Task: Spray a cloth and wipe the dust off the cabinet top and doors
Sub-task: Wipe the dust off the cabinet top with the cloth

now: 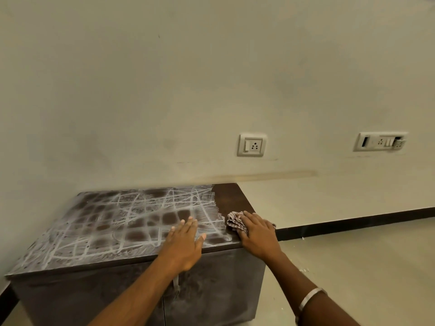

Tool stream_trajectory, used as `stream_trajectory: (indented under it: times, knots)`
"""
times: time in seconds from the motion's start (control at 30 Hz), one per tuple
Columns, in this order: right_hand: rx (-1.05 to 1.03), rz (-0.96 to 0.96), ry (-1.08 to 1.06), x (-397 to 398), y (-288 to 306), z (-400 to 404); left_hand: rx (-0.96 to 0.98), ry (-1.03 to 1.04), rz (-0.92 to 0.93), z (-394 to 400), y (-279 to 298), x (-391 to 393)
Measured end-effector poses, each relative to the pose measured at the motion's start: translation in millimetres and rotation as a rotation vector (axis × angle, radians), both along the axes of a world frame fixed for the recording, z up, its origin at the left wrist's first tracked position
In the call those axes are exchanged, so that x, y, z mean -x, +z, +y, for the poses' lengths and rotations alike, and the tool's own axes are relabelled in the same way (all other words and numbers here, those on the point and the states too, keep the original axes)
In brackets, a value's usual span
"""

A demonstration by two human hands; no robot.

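Note:
A low dark brown cabinet stands against the wall. Its top [98, 227] carries thick white dust crossed by streaks, while a strip at the right end [231, 196] shows bare dark wood. My right hand [257, 231] presses a crumpled checked cloth [235, 221] flat on the top near the front right corner. My left hand [184, 241] lies flat on the dusty top with fingers spread, holding nothing. The dusty front doors [211, 285] are shut below the hands. No spray bottle is in view.
A cream wall rises behind the cabinet, with a socket plate [251, 145] and a wider switch panel [381, 141]. A black skirting strip [353, 223] runs along the wall to the right. Pale floor [353, 267] lies right of the cabinet.

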State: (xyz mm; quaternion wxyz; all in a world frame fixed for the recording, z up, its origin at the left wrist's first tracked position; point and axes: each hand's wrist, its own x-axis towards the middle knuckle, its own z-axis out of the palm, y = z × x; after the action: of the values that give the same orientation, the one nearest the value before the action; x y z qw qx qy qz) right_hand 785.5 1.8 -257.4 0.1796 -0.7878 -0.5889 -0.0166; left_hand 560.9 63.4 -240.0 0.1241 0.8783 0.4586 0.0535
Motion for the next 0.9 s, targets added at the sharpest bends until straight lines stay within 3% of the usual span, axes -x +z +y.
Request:
stream_trajectory:
  times: [0.17,0.4,0.63,0.9]
  knots:
    - [-0.011,-0.008,0.091,-3,-11,-14,-0.002,0.001,-0.017,-1,-3,1]
    - [-0.008,0.012,0.004,-1,-5,-11,0.010,0.014,-0.026,-4,-5,6]
    - [-0.020,-0.009,0.133,4,-13,-26,0.003,0.015,-0.021,-11,-6,2]
    - [-0.016,0.009,0.119,31,-5,-16,-0.006,0.043,-0.039,-14,-6,8]
